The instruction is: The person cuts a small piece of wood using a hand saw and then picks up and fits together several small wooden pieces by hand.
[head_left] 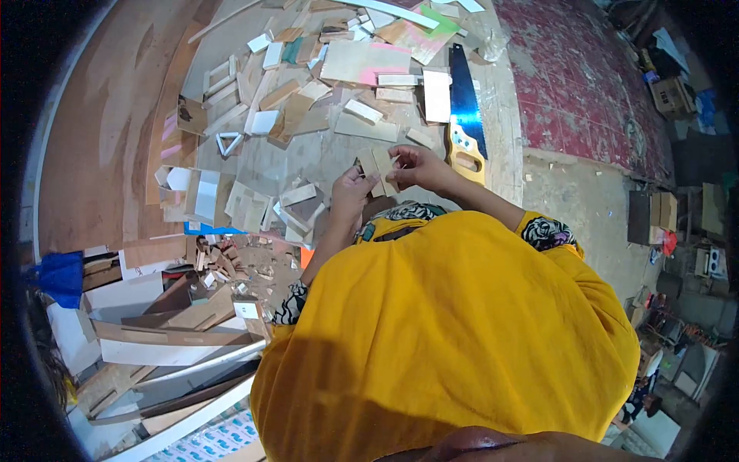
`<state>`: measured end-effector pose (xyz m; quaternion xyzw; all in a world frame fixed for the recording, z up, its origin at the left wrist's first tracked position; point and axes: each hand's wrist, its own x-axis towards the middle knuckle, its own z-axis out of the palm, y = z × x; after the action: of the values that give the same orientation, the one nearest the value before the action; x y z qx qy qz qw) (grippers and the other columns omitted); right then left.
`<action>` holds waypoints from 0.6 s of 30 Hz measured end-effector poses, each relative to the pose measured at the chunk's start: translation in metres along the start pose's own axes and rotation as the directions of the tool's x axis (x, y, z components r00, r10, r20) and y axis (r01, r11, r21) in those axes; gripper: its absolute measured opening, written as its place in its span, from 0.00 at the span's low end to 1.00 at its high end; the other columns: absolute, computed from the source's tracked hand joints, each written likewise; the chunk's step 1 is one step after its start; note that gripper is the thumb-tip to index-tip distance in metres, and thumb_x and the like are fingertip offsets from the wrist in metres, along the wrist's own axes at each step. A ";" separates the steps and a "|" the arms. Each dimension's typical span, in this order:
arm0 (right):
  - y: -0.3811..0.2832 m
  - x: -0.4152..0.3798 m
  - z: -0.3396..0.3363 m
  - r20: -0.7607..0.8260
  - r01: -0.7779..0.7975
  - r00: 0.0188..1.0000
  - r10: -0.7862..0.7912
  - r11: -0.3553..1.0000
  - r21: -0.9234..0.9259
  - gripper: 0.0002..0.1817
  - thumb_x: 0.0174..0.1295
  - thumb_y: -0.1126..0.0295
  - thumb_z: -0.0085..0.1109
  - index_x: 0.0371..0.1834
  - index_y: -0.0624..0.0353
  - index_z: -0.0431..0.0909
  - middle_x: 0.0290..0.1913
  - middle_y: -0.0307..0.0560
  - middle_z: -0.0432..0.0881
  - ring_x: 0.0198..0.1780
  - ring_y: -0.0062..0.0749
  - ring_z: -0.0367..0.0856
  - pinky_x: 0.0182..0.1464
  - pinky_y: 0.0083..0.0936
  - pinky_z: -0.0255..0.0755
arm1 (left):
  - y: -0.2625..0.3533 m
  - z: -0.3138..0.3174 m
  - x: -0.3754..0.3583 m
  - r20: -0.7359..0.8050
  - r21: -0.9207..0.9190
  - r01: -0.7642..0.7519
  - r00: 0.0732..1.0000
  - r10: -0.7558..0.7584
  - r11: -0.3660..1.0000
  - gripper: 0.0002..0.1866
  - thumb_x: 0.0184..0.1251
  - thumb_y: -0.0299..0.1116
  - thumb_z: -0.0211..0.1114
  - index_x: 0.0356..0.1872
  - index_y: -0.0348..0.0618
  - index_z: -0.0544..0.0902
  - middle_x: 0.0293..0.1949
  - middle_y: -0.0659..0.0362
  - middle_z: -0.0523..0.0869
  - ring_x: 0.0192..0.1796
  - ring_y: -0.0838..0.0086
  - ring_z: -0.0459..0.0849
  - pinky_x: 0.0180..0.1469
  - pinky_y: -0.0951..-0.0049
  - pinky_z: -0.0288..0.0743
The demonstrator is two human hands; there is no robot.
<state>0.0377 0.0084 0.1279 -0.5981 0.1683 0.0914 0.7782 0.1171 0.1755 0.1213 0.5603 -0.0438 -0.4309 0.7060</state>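
Observation:
Just in front of my body, over the near edge of the workbench, both hands hold a small light wooden piece [377, 168]. My left hand [355, 187] grips its left side, thumb and fingers pressed together. At the right side, the fingers of my right hand [412, 167] pinch the piece. It looks like flat strips set side by side; how they join is too small to tell. A handsaw [465, 115] with a blue blade and wooden handle lies right of my hands. Beyond them is a small wood block [362, 112] on a flat board.
Wood offcuts [289, 112] and a pink-edged board [366, 61] lie scattered on the workbench [504, 146]. A white triangular frame [229, 143] sits at the left. Lower left are stacked boards [177, 335] and a blue cloth [60, 279]. Boxes [673, 96] stand far right.

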 end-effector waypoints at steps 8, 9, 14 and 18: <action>-0.017 0.001 -0.001 -0.006 0.072 0.997 -0.072 0.996 -0.046 0.19 0.51 0.78 0.61 0.49 0.61 0.72 0.33 0.40 0.73 0.33 0.25 0.78 0.37 0.22 0.77 | 0.009 0.008 0.000 0.000 0.020 -0.105 0.995 0.105 0.994 0.16 0.57 0.24 0.63 0.46 0.32 0.75 0.37 0.57 0.83 0.36 0.79 0.81 0.39 0.81 0.75; -0.018 0.002 -0.001 -0.009 0.095 0.995 -0.096 0.995 -0.034 0.19 0.51 0.79 0.61 0.48 0.61 0.72 0.33 0.40 0.73 0.32 0.25 0.78 0.37 0.22 0.77 | 0.011 0.009 0.001 0.002 0.018 -0.105 0.995 0.105 0.994 0.16 0.56 0.24 0.63 0.46 0.32 0.75 0.37 0.56 0.83 0.36 0.79 0.81 0.39 0.81 0.75; -0.021 0.005 -0.007 -0.016 0.157 0.987 -0.158 0.987 -0.033 0.20 0.51 0.80 0.61 0.49 0.60 0.70 0.32 0.40 0.73 0.32 0.25 0.78 0.37 0.21 0.77 | 0.016 0.014 0.002 0.025 0.046 -0.108 0.994 0.107 0.993 0.15 0.56 0.23 0.62 0.46 0.31 0.75 0.37 0.55 0.83 0.36 0.78 0.81 0.40 0.80 0.75; -0.038 -0.003 -0.001 -0.026 0.192 0.980 -0.196 0.974 -0.123 0.27 0.49 0.81 0.61 0.54 0.55 0.67 0.32 0.41 0.73 0.34 0.27 0.78 0.36 0.21 0.76 | 0.022 0.016 0.001 0.053 0.056 -0.126 0.991 0.123 0.990 0.17 0.55 0.22 0.62 0.47 0.32 0.74 0.39 0.54 0.83 0.39 0.75 0.82 0.43 0.77 0.76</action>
<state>0.0476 -0.0026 0.1626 -0.6591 0.1182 0.0135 0.7426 0.1215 0.1631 0.1449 0.5662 -0.1088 -0.3982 0.7135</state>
